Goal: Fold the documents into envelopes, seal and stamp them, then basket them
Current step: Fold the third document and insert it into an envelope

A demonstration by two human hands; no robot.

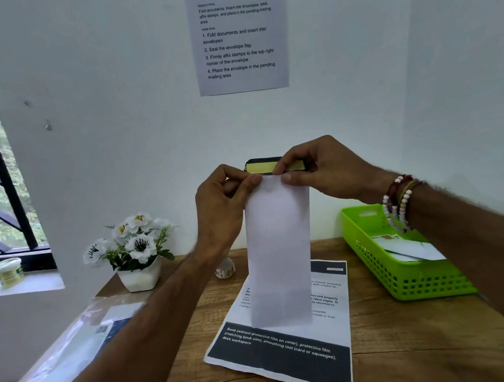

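White envelope (278, 250) held upright above the wooden desk (416, 344), long axis vertical, dark flap (264, 162) with its yellow adhesive strip uppermost. Left hand (226, 193) and right hand (320, 171) each pinch the top edge; the right overlaps the strip. Green basket (425, 286) lies lower right.

Wall sheet (239, 36) is listing "1. Fold documents and insert into envelopes", "2. Seal the envelope flap", "3. Firmly affix stamps to the top right corner of the envelope", "4. Place the envelope in the pending mailing area". Desk document (280, 355) is showing "Book (without protective film on cover), protective film"
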